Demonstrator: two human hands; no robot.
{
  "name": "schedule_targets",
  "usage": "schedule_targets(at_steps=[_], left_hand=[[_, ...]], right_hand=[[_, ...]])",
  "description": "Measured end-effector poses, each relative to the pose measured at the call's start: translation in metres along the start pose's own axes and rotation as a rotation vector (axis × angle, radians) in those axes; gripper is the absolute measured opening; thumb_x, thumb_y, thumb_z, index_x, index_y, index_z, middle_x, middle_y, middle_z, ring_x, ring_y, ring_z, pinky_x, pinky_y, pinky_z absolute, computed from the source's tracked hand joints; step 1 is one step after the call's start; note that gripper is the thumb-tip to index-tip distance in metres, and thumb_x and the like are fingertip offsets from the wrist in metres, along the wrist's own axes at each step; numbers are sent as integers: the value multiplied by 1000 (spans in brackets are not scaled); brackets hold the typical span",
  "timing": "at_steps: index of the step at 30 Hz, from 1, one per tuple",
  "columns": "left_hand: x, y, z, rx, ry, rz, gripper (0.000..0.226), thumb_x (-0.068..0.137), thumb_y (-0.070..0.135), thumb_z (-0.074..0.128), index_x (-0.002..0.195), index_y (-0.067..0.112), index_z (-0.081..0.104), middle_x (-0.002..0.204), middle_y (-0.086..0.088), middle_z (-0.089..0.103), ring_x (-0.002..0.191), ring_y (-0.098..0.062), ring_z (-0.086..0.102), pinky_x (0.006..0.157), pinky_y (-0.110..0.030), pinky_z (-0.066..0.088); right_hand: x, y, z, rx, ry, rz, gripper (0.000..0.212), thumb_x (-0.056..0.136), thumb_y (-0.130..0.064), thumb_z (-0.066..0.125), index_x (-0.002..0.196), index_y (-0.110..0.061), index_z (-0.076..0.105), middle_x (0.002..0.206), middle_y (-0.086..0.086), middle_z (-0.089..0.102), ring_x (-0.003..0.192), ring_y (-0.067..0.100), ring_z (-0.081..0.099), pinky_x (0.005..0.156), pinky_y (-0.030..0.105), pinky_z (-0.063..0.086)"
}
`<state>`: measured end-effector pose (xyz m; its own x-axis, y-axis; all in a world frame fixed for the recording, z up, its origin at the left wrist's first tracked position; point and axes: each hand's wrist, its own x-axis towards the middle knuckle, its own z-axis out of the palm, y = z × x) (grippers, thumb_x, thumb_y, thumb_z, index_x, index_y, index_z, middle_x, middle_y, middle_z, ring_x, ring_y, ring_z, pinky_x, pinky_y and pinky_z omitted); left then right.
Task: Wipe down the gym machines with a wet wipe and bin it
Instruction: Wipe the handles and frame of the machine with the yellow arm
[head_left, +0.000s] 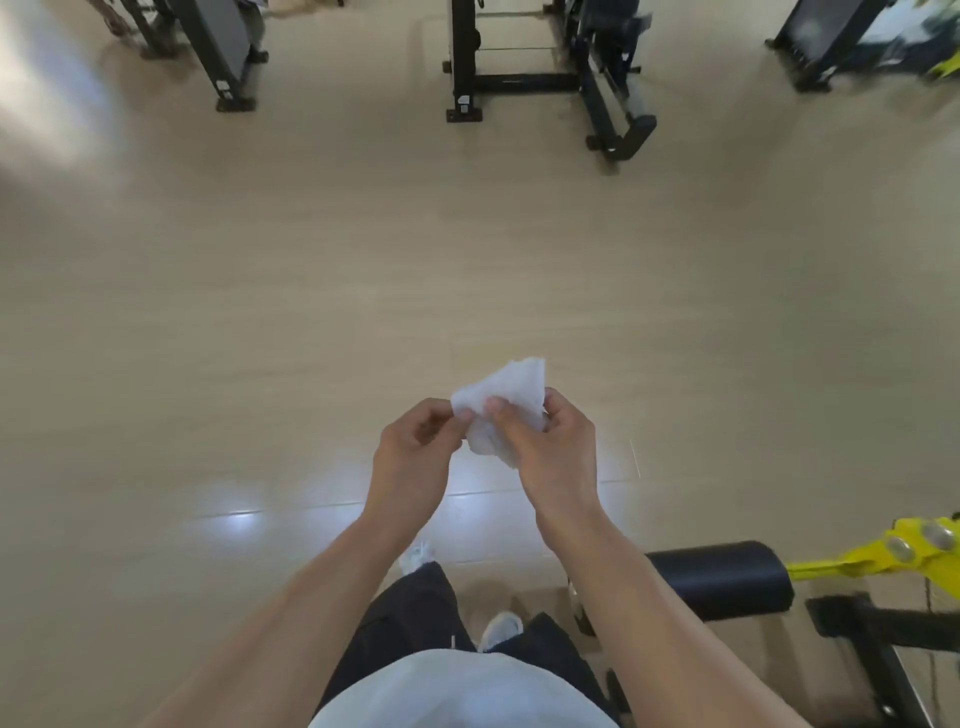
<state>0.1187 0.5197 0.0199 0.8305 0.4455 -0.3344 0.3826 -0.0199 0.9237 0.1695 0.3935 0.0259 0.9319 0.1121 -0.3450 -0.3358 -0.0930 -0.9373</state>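
- Wet wipe (506, 402): one, white and crumpled, held in the air at centre frame, slightly below the middle, above the floor (311, 291). Its long axis runs from lower left to upper right in the picture; a loose flap points up and to the right, and the bunched end hangs down between the two hands.
- Left hand (415, 457): one, bare, left of the wipe. Its fingers (441, 415) are curled in, with thumb and forefinger closed on the wipe's left edge.
- Right hand (550, 447): one, bare, right of the wipe and just beside the left hand. Thumb pressed on the front of the wipe, remaining fingers wrapped round behind it; closed on the wipe.
- Forearms: two, bare, rising from the bottom edge toward centre.
- Gym machines, upper edge of frame: four partly visible black frames — one at upper left (218, 52), one at upper centre (545, 78), a slim dark frame just left of the first, one at upper right (826, 41), blurred. All well apart from the hands.
- Gym machine, lower right: one, with a black padded roller (727, 577) and a yellow arm (883, 551).
- Shoes: two, light-coloured, below the hands, with dark trousers (415, 613) above them.
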Motion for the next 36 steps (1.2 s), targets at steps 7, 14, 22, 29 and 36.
schedule_targets(at_steps=[7,14,22,29,36], left_hand=[[144,43,4,-47,3,-2,14,92,31,70,82,22,72,88,-14,73,92,-41,68,81,-43,51],[314,119,-11,-40,-48,23,34,92,29,69,76,6,50,64,-3,43,62,-18,39,61,-32,31],[489,196,29,-102,-56,0,44,86,2,63,60,21,34,57,7,24,55,-12,21,56,-33,18],[659,265,97,-248,-29,-55,29,86,-17,42,83,11,51,68,-8,57,67,-23,53,54,-40,60],[792,344,157,-273,-27,-92,53,89,-16,37,107,15,75,116,-7,72,93,-27,66,58,-37,60]], right_hand=[[135,-47,32,63,5,-10,18,79,-15,83,91,-12,71,86,8,76,70,12,69,61,21,53],[290,-110,75,136,-18,47,30,85,-32,79,86,-5,67,80,8,72,75,22,67,67,35,52],[465,-155,78,419,-124,263,49,103,-43,44,114,-4,71,120,18,71,113,34,66,98,47,43],[656,-216,48,371,-32,251,28,91,-15,70,116,-10,57,108,13,75,98,32,72,86,48,55],[827,-305,27,408,-38,177,34,88,-15,74,117,-26,63,91,1,67,80,17,67,74,35,49]])
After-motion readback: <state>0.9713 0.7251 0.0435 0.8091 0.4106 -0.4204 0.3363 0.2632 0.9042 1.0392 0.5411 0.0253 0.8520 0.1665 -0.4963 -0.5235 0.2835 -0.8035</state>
